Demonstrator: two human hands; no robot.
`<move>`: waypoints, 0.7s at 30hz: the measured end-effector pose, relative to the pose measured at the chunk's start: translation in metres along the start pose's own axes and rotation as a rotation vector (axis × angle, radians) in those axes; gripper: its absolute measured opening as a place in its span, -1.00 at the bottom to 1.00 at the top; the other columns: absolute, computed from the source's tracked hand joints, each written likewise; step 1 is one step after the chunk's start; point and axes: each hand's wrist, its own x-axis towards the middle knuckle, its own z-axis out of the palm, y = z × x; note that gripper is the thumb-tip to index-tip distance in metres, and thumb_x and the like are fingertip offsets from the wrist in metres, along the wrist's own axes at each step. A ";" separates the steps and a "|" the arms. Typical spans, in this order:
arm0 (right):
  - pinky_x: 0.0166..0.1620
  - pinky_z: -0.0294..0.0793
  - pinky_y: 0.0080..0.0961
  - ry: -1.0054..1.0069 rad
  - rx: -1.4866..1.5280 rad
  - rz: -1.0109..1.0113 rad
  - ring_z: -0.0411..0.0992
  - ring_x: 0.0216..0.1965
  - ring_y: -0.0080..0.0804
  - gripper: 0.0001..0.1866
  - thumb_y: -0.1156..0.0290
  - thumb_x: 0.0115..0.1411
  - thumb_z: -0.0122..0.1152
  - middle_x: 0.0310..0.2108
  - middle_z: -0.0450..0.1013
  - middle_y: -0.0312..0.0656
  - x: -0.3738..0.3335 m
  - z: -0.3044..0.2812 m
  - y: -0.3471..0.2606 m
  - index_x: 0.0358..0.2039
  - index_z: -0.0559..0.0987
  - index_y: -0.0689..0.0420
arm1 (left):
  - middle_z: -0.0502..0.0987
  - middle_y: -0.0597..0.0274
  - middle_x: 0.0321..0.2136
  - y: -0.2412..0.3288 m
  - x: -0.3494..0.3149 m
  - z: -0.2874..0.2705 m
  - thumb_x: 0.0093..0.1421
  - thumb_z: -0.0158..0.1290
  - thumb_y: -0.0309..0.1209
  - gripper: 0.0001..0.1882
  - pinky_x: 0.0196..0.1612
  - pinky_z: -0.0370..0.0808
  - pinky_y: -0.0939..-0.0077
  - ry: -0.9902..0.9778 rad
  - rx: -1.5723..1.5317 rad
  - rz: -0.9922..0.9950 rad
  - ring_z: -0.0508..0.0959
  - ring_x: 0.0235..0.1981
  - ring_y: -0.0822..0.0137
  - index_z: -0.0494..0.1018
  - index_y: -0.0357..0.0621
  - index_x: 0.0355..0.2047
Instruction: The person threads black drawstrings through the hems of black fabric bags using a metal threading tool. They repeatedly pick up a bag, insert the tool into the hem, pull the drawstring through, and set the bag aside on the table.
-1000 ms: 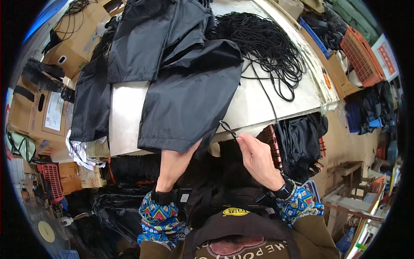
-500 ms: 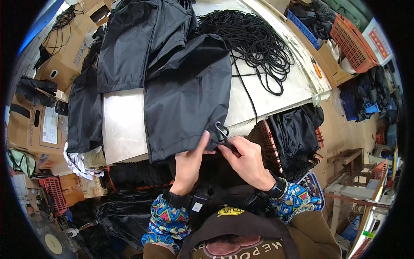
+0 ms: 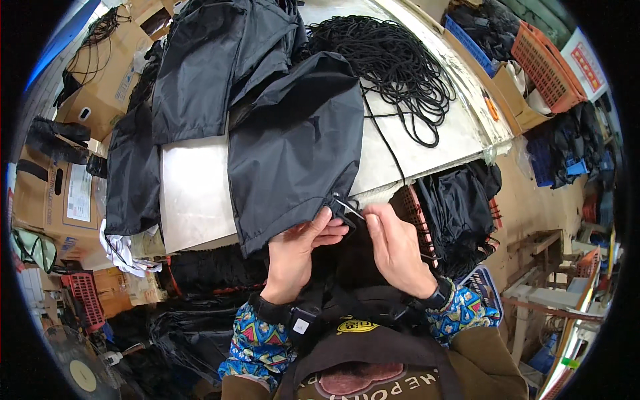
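A black fabric bag (image 3: 293, 147) lies on the white tabletop, its hemmed edge hanging toward me. My left hand (image 3: 293, 257) grips the hem near its right corner, thumb on top and fingers underneath. My right hand (image 3: 398, 252) is closed on a thin metal rod (image 3: 349, 209), which slants to the bag's corner. A small loop of black cord shows beside the rod; the rod's far tip is at the hem opening. Beyond the bag lies a large tangle of black cord (image 3: 383, 70), and one strand (image 3: 390, 147) runs over the table edge toward my right hand.
More black bags (image 3: 197, 73) lie at the back left of the table (image 3: 193, 193). Right of my hands stands a red basket (image 3: 412, 217) with black fabric on it. Orange-handled scissors (image 3: 491, 107) lie near the table's right edge. Cardboard boxes (image 3: 50, 193) stand at the left.
My right hand has drawn slightly right, and the metal rod now shows straighter and longer between it and the bag. The bag's hem has shifted a little right.
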 end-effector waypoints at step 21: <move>-0.54 0.36 -0.43 0.059 -0.480 -0.239 0.41 -0.56 -0.31 -0.82 0.52 0.09 0.18 -0.59 0.34 -0.21 -0.017 -0.007 0.004 -0.26 0.45 0.17 | 0.56 0.26 -0.38 -0.008 0.003 0.012 0.13 0.18 -0.41 -0.87 -0.17 0.54 0.49 -0.022 -0.102 0.014 0.57 -0.32 0.42 0.51 -0.19 -0.36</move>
